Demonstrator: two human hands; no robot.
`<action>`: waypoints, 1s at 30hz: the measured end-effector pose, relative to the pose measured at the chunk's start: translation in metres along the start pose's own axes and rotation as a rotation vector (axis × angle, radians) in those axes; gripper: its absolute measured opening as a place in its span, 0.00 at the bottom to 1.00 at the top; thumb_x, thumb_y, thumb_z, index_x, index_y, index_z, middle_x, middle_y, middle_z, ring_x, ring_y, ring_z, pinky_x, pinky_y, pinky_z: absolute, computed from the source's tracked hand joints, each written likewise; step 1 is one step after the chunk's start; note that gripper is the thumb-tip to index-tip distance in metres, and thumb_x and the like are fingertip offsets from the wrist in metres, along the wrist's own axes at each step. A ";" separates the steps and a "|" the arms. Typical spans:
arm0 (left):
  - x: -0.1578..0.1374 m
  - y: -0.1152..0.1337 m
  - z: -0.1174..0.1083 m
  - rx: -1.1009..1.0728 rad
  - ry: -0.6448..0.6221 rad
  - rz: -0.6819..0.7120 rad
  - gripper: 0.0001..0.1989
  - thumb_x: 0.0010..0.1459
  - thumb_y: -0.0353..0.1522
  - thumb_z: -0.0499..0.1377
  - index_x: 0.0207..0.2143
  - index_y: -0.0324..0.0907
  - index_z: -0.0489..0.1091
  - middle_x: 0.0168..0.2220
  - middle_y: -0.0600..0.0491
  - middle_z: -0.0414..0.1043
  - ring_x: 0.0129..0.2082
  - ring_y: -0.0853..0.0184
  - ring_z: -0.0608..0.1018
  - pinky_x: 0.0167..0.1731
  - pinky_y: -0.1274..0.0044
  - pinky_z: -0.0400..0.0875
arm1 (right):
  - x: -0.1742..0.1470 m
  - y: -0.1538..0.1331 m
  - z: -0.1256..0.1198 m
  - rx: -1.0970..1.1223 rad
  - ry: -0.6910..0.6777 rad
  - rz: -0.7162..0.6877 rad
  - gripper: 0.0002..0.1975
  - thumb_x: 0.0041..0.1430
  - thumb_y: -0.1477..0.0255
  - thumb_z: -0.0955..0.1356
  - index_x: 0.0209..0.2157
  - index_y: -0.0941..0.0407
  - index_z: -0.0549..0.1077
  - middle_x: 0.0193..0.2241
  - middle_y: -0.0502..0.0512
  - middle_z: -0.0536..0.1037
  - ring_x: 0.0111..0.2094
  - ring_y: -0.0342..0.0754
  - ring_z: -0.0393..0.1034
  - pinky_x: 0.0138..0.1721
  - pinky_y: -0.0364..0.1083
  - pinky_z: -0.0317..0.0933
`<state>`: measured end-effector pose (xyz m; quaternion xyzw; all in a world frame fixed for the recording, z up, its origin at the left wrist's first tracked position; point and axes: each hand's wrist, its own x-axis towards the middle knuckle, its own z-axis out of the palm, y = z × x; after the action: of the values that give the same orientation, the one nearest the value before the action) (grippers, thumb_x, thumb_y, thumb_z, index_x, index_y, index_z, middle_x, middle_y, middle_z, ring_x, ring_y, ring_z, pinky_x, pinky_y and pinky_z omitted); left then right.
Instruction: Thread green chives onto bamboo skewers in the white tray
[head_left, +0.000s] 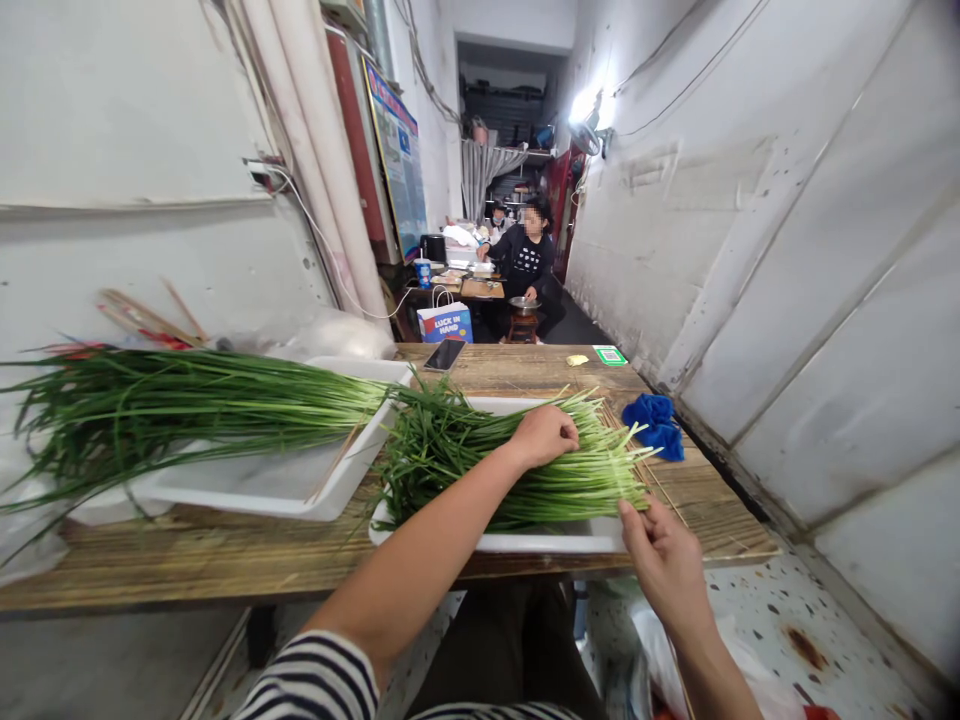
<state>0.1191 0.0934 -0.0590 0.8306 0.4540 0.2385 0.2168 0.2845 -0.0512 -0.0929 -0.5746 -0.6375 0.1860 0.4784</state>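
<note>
A thick layer of garlic chives (pixel 480 470) lies across a white tray (pixel 525 543), green leaves to the left and pale stalk ends to the right. My left hand (pixel 546 437) is over the middle of the stalks with its fingers closed; what is between the fingertips is too small to make out. At the stalk ends, by the tray's right front corner, my right hand (pixel 666 555) is pinched closed. A thin bamboo skewer (pixel 679 675) runs out below it and seems held in its fingers. More skewers (pixel 670 500) lie along the tray's right side.
Left of me, another white tray (pixel 330 505) bears a long bundle of chives (pixel 247 400). A phone (pixel 445 355), a blue cloth (pixel 654 425) and a green code card (pixel 610 355) lie on the wooden table (pixel 225 575). Farther back, a person (pixel 529 255) sits at another table.
</note>
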 end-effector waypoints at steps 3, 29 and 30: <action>-0.001 0.000 -0.001 -0.005 0.004 0.005 0.05 0.47 0.31 0.62 0.27 0.39 0.77 0.28 0.52 0.76 0.29 0.69 0.73 0.31 0.80 0.63 | 0.000 -0.001 0.000 0.000 -0.003 0.008 0.15 0.61 0.60 0.62 0.25 0.55 0.63 0.16 0.43 0.58 0.18 0.42 0.52 0.20 0.41 0.47; -0.001 -0.004 0.006 -0.185 0.185 -0.009 0.14 0.49 0.27 0.61 0.40 0.37 0.76 0.43 0.47 0.74 0.28 0.71 0.74 0.38 0.77 0.69 | 0.002 -0.001 0.000 0.101 -0.023 0.073 0.14 0.60 0.60 0.62 0.25 0.55 0.63 0.17 0.44 0.59 0.19 0.42 0.52 0.21 0.40 0.48; -0.001 -0.004 0.005 -0.125 0.190 0.032 0.11 0.49 0.27 0.61 0.37 0.37 0.77 0.43 0.47 0.73 0.28 0.71 0.74 0.38 0.76 0.69 | 0.002 -0.002 -0.001 0.097 -0.019 0.068 0.14 0.60 0.61 0.62 0.25 0.55 0.63 0.17 0.44 0.59 0.19 0.42 0.53 0.21 0.40 0.49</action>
<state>0.1190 0.0933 -0.0652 0.7963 0.4436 0.3475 0.2201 0.2843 -0.0500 -0.0902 -0.5702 -0.6123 0.2385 0.4930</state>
